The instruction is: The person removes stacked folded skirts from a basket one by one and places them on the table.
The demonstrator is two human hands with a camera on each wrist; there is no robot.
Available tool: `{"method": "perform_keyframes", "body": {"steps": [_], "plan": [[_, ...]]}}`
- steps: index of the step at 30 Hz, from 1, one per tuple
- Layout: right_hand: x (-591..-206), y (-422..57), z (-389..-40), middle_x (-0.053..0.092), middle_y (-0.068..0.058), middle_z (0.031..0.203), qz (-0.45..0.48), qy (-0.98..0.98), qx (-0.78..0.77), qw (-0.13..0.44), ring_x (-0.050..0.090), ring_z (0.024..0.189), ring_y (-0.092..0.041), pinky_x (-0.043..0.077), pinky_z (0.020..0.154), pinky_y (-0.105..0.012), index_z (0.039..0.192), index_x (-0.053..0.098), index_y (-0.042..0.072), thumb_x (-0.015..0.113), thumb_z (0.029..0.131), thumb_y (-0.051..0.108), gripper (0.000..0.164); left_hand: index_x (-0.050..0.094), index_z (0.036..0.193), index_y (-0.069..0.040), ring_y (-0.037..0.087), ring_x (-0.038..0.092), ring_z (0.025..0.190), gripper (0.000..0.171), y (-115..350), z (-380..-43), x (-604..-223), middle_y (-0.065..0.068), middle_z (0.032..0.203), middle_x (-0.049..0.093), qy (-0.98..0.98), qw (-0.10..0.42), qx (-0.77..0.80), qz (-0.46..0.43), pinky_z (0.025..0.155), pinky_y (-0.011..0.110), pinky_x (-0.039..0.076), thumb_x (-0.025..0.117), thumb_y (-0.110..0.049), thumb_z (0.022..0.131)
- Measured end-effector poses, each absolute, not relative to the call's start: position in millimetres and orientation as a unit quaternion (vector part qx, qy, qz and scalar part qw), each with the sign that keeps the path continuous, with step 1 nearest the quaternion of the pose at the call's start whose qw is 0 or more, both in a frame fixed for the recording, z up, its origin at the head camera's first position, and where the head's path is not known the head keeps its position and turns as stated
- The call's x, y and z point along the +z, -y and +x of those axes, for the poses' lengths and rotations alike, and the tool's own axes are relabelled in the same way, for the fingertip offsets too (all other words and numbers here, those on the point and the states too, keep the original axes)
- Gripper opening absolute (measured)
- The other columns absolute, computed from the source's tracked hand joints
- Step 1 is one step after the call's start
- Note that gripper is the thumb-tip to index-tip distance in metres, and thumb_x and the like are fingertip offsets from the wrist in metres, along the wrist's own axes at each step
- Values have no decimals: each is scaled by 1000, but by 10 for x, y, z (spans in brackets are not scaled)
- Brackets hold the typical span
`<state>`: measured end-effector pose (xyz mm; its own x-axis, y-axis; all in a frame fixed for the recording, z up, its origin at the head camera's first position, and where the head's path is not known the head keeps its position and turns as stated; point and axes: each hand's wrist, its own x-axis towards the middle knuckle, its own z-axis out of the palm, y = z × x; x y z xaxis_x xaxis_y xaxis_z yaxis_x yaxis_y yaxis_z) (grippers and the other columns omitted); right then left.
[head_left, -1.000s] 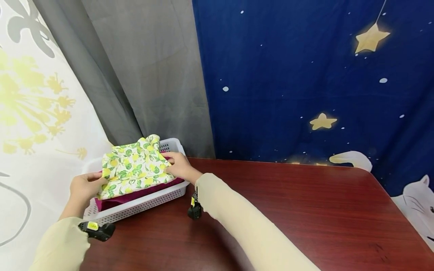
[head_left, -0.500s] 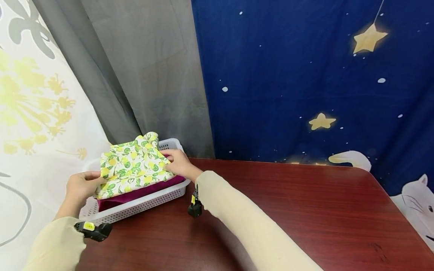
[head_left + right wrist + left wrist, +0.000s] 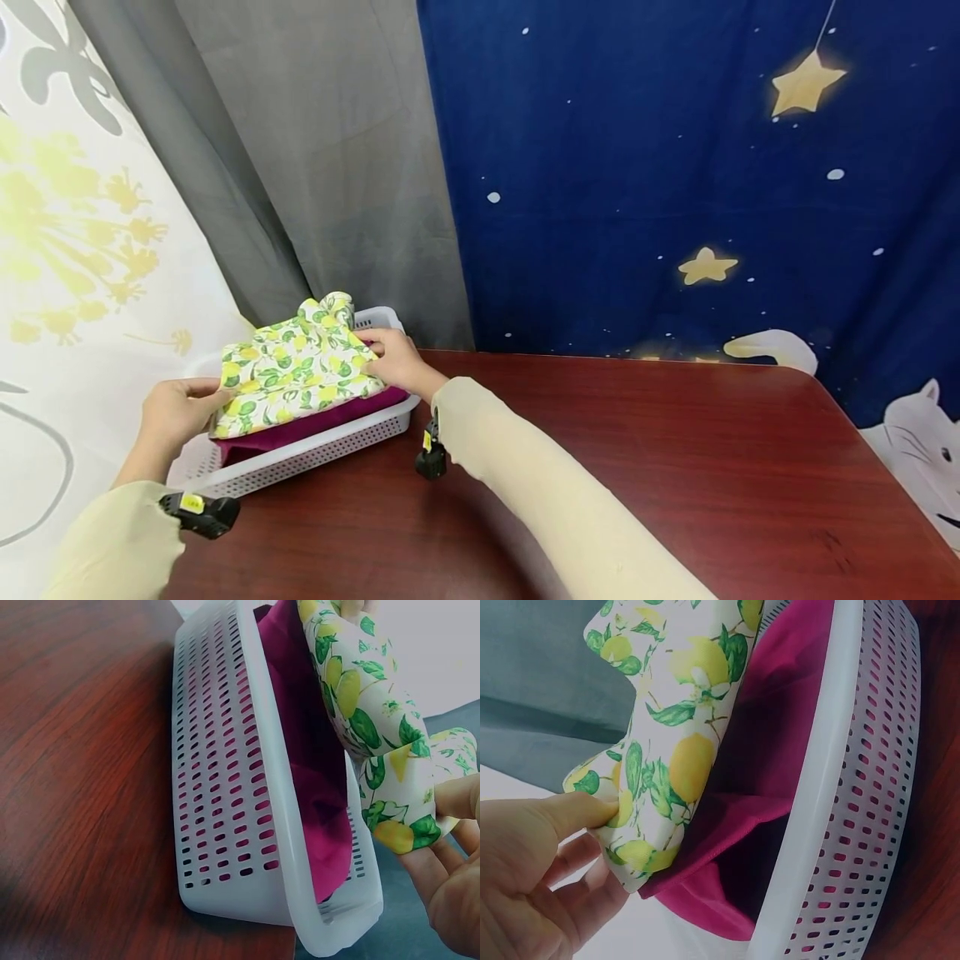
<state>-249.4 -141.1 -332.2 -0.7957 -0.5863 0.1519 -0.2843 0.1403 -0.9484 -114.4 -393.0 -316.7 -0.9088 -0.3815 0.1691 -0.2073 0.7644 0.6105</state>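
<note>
A white cloth printed with lemons and green leaves (image 3: 296, 367) is stretched between both hands over a white perforated plastic basket (image 3: 300, 462). My left hand (image 3: 176, 412) pinches its left edge between thumb and fingers, as the left wrist view shows closely. At the opposite edge my right hand (image 3: 397, 360) pinches the cloth too. Beneath it, a magenta cloth (image 3: 772, 735) lies in the basket, partly covered. The lemon cloth's far right part is bunched up in the head view. The basket's inside is mostly hidden.
The basket stands at the left of a reddish-brown wooden table (image 3: 637, 450). Behind it hang a grey curtain (image 3: 352, 183) and a blue starry curtain (image 3: 600, 167). A white patterned curtain (image 3: 90, 275) borders the left side.
My left hand has shifted slightly left with its edge of the lemon cloth. The right hand keeps nearly the same place and grip. The head view has turned slightly.
</note>
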Motion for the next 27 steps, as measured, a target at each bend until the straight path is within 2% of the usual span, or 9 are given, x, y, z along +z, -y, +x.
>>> {"method": "perform_keyframes", "body": {"steps": [10, 15, 20, 27], "plan": [[-3260, 1340, -2473, 66, -8, 104, -293, -752, -579, 118, 63, 83, -10, 47, 56, -20, 126, 57, 13, 64, 80, -8, 51, 57, 107, 18, 10, 49, 60, 45, 3870, -1140, -3084, 28, 87, 61, 934, 154, -282, 154, 47, 23, 44, 62, -22, 86], [-3229, 1295, -2458, 65, -8, 107, -295, -757, -572, 113, 62, 83, -9, 44, 53, -20, 127, 56, 14, 64, 81, -6, 51, 55, 111, 18, 8, 51, 54, 46, 3833, -1131, -3043, 18, 78, 62, 929, 148, -301, 157, 46, 24, 47, 60, -21, 87], [-3189, 1244, -2441, 64, -9, 110, -302, -758, -568, 106, 62, 87, -7, 45, 54, -20, 128, 55, 14, 64, 81, -5, 51, 54, 113, 19, 8, 53, 53, 47, 3805, -1125, -3018, 20, 80, 63, 924, 149, -314, 157, 46, 24, 47, 59, -20, 87], [-3158, 1162, -2444, 64, -8, 110, -300, -759, -567, 108, 62, 83, -7, 45, 52, -22, 129, 54, 16, 64, 82, -3, 51, 54, 114, 18, 8, 54, 52, 46, 3743, -1118, -2969, 16, 79, 64, 919, 155, -330, 149, 47, 25, 49, 59, -19, 87]]}}
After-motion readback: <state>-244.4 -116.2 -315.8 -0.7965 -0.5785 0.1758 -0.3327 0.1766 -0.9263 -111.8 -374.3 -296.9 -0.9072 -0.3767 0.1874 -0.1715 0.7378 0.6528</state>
